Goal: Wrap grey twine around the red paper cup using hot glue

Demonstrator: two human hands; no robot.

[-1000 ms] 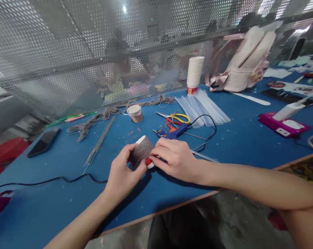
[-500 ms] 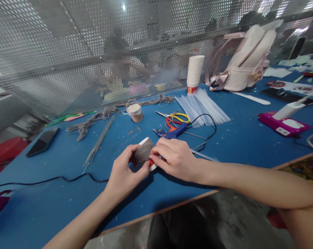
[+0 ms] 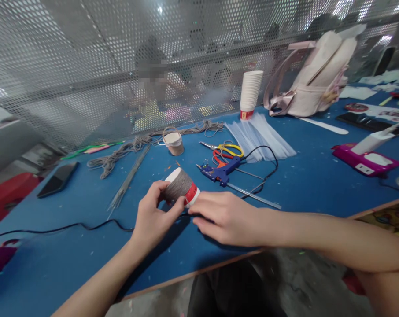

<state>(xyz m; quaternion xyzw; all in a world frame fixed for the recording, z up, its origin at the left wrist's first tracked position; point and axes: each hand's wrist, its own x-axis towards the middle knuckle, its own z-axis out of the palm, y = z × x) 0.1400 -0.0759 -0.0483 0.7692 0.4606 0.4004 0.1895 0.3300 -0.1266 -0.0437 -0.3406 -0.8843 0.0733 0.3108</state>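
My left hand [image 3: 153,216] grips a paper cup [image 3: 180,186] wrapped in grey cord, its red band and white rim showing at the right end; the cup lies tilted above the blue table [image 3: 70,259]. My right hand [image 3: 223,217] rests just right of and below the cup, fingers pinched together at the cup's lower edge, apparently on a thin dark strand. A blue glue gun [image 3: 222,171] lies just beyond my hands, its black cable looping to the right.
Scissors [image 3: 226,151] with yellow and red handles, a small cord-wrapped cup [image 3: 173,143], loose grey cord [image 3: 120,154], thin metal rods [image 3: 128,178], clear glue sticks [image 3: 259,136], stacked paper cups [image 3: 250,94], a pink backpack [image 3: 315,75], a phone [image 3: 58,178], a magenta device [image 3: 366,159]. Perforated screen behind.
My right hand has come off the cup's side and dropped lower toward me. The left hand has turned the cup, so its red band now shows.
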